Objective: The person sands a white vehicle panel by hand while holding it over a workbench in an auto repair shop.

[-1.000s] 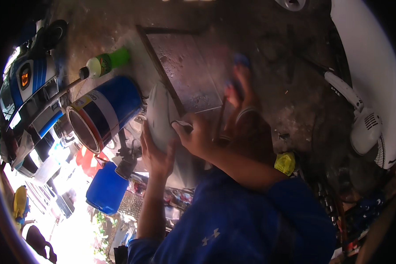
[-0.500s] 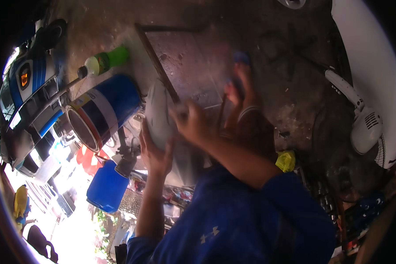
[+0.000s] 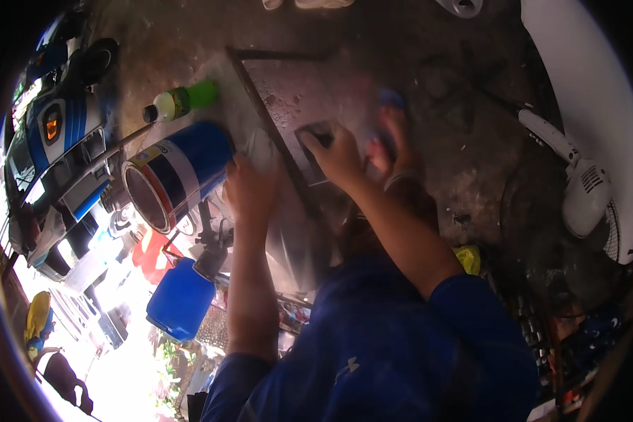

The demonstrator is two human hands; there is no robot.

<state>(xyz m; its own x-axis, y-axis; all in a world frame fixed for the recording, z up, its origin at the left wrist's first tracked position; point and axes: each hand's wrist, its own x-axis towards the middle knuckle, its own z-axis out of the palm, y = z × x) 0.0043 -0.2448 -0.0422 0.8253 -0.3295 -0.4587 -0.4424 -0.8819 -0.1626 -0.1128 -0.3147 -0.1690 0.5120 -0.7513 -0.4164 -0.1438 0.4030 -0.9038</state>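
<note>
My left hand (image 3: 252, 186) is closed round the near end of a smooth, pale grey curved part (image 3: 263, 146). The part's far end sticks out past my fingers, and the rest is hidden under my hand. Off to its right, my right hand (image 3: 339, 158) pinches a dark, flat sheet that looks like sandpaper (image 3: 321, 132) between thumb and fingers, apart from the grey part. Below both hands lies a pinkish flat panel (image 3: 281, 88) with a dark bar (image 3: 266, 116) along its left edge. Just right of my right hand is my foot in a blue slipper (image 3: 389, 126).
A blue and white paint can (image 3: 183, 169) lies close left of my left hand, with a green-ended bottle (image 3: 183, 100) beyond it. A blue container (image 3: 181, 299) stands nearer. A white heat-gun-like tool (image 3: 585, 190) and a large white panel (image 3: 591, 84) are at the right.
My right hand has moved right and away from the grey part, and the dark sheet now shows in it. My left hand has turned, its back now up over the part.
</note>
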